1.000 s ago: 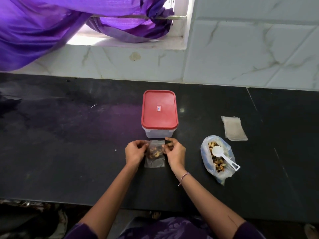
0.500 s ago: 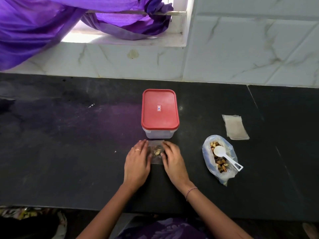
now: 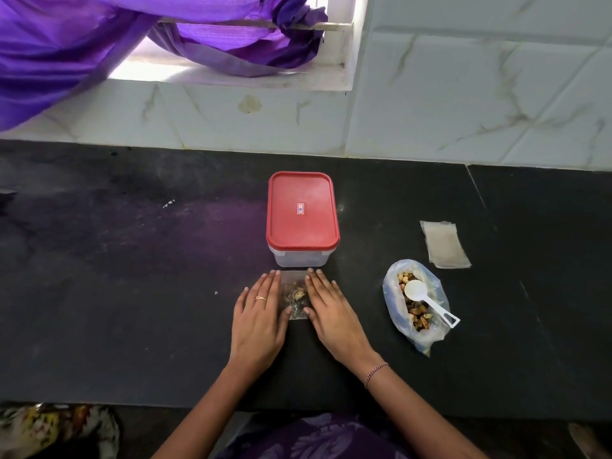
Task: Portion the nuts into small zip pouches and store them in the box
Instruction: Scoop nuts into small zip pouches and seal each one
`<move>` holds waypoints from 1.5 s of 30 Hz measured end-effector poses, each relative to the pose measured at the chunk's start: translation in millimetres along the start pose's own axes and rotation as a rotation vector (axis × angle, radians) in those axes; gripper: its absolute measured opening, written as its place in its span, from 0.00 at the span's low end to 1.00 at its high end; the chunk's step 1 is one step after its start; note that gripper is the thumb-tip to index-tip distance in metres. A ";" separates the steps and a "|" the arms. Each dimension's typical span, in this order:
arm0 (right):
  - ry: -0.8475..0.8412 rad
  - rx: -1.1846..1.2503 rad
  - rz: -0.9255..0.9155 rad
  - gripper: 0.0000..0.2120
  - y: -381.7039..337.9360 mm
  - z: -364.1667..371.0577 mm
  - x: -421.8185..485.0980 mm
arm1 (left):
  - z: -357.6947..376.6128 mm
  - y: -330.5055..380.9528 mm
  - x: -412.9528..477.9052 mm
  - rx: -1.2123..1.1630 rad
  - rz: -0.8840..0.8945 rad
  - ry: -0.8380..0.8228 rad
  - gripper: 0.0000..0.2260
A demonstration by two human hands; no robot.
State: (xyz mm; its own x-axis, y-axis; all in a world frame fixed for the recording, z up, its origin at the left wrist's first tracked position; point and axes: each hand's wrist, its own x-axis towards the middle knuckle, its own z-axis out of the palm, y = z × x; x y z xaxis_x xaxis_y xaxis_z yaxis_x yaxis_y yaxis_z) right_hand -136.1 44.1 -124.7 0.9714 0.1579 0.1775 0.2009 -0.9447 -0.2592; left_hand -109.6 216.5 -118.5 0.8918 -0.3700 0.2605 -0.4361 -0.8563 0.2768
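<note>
The pouch lies flat on the counter, just near of the box, with a few nuts showing through its clear film. We have our left hand flat on its left edge and our right hand flat on its right edge, fingers straight and together, pressing down, gripping nothing. Between the hands only a narrow strip of the pouch shows.

The box is clear, closed with a red lid. A small white sticker sits at the lid's middle; its marks are too small for us to read. We see no other writing.

To the right, well apart from the hands, a thin plastic bag lies open with mixed nuts inside and a white scoop resting on them, handle pointing near-right. Just far of the bag lies a flat stack of empty pouches. Behind the counter rises a marbled tile wall; a purple curtain hangs at far left.
</note>
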 end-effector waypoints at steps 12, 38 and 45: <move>0.437 0.173 0.296 0.20 100.1 -124.4 -9.7 | -28.8 157.6 84.9 -0.691 0.036 0.138 0.16; 0.040 0.489 0.900 0.17 269.0 -108.2 14.9 | 80.2 268.2 203.3 -0.774 -0.582 -0.636 0.19; 0.282 0.491 0.912 0.12 257.5 -118.7 12.3 | 71.4 268.2 198.5 -0.806 -0.565 -0.496 0.20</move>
State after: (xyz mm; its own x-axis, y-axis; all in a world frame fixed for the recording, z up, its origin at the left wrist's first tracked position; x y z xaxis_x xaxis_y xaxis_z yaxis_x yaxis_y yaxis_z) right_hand -87.5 -231.4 -76.6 0.7287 -0.6801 -0.0799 -0.4956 -0.4434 -0.7469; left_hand -41.0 -112.4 -58.5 0.8585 -0.2574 -0.4436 0.2594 -0.5283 0.8085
